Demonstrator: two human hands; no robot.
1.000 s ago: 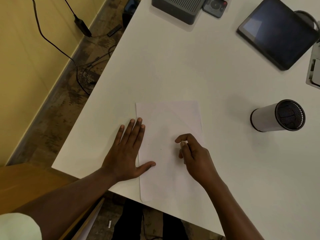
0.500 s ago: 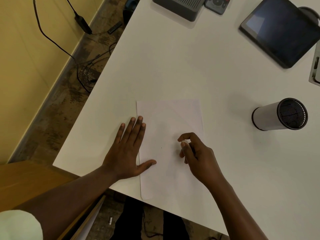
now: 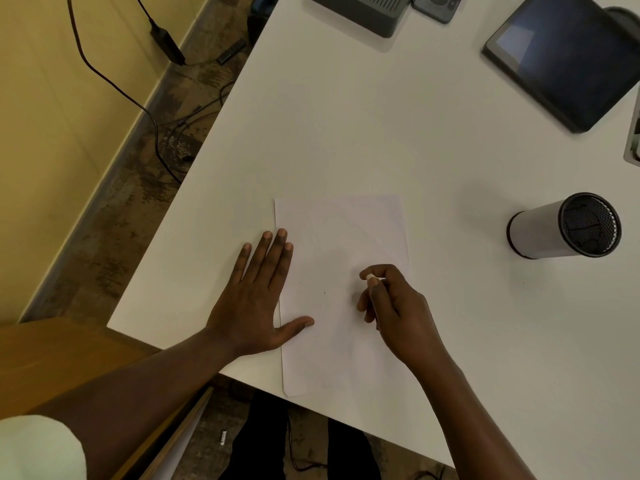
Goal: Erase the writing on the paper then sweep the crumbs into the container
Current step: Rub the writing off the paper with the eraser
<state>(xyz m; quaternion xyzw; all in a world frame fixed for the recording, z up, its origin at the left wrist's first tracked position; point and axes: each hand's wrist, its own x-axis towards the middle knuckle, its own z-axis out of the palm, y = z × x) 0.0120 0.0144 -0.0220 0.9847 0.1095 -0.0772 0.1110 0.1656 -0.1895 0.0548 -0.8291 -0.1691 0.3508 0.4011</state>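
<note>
right hand [image 3: 394, 313] with eraser [image 3: 371, 276] on paper [image 3: 339, 237]

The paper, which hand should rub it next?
Probably the right hand: it already pinches the small white eraser over the paper. The left hand lies flat on the paper's left edge, holding it.

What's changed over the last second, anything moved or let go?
Little: the right hand, pinching the eraser, shifted slightly right across the paper. The left hand stays flat on the paper's left edge; the container hasn't moved.
</note>
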